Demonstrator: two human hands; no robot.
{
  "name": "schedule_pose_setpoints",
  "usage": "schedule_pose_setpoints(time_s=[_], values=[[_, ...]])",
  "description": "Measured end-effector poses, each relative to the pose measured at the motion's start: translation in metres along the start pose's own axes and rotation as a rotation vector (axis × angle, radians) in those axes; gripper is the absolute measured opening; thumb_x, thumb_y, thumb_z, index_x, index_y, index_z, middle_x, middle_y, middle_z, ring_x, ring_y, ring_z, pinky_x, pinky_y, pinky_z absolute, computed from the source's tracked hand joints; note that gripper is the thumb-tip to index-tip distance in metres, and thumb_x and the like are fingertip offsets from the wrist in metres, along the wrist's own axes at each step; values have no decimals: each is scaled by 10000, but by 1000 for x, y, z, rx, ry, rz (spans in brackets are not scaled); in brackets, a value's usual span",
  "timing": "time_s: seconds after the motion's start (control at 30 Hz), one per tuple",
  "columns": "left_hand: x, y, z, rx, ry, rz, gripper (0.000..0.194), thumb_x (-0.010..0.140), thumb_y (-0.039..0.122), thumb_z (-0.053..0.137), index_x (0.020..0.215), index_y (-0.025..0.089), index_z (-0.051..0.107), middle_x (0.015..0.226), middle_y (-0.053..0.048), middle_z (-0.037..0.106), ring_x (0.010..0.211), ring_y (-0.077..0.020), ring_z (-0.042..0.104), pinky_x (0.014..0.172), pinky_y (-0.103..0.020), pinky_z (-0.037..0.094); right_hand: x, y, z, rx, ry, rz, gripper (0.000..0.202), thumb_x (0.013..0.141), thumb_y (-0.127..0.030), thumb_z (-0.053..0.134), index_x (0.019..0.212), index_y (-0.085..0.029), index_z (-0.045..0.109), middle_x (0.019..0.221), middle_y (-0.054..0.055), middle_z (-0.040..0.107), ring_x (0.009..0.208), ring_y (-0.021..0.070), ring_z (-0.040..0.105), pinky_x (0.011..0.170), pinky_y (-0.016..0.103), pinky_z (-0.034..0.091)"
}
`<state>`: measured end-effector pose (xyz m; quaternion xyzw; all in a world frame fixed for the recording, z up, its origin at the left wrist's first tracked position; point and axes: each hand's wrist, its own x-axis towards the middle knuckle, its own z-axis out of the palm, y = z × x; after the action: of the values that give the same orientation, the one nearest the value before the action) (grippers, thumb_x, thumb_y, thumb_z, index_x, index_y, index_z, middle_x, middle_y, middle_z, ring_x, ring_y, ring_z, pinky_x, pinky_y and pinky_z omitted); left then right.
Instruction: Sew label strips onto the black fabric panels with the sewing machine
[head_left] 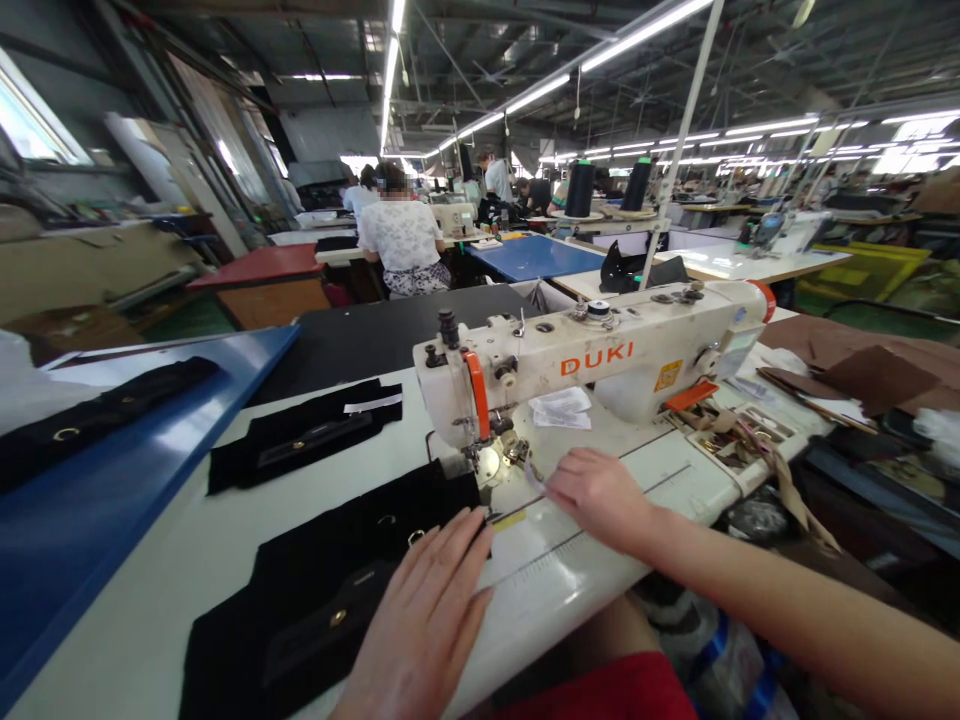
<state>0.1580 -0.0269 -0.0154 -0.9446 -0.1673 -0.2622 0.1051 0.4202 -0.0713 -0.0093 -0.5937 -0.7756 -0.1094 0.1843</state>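
My left hand point(431, 610) lies flat on a black fabric piece point(315, 570) with metal rings and a gold-coloured stud, fingers stretched out. The fabric's far edge lies close to the needle area of a white sewing machine point(532, 345). Right of the needle, my right hand point(604, 500) is closed in a pinch on a small whitish strip point(534, 474); its kind is not clear. Small white labels point(561, 408) lie on the machine bed behind that hand. A second black piece point(307, 430) with a white strip on it rests further back on the left.
On the left, a blue board point(180, 430) carries another black piece point(112, 405). At the right end of the machine, a tray point(742, 435) holds straps and metal bits. Brown material point(877, 360) lies beyond it. A seated person point(403, 235) faces away in the background.
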Motion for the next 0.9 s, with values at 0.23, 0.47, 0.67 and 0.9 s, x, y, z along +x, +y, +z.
schedule_pose_setpoints(time_s=[0.23,0.47,0.67,0.9], values=[[0,10,14,-93,-31,-39,407,973,156,305,1338,135,486,1028,-106,679,913,-201,648,853,-351,530,0,-75,27,165,27,-81,98,856,-200,634,764,-166,635,716,18,614,680,162,540,644,294,410],[1,-5,-2,-152,31,-70,308,980,190,360,972,161,666,878,-62,681,844,-181,632,829,-344,531,8,-73,30,181,100,-158,218,911,-241,601,702,-180,620,678,16,588,682,164,520,619,297,388],[16,-35,5,-125,90,-90,278,965,174,409,935,167,685,900,-60,680,886,-179,620,873,-360,525,14,-63,34,359,145,11,158,931,-172,525,1000,-179,667,879,60,649,835,186,568,753,309,470],[25,-53,34,-93,-185,3,290,881,33,396,915,133,666,945,-84,688,893,-200,631,851,-364,539,-3,-70,40,366,-5,-199,209,933,-205,523,1090,-145,647,1164,101,635,1106,216,549,981,358,450]])
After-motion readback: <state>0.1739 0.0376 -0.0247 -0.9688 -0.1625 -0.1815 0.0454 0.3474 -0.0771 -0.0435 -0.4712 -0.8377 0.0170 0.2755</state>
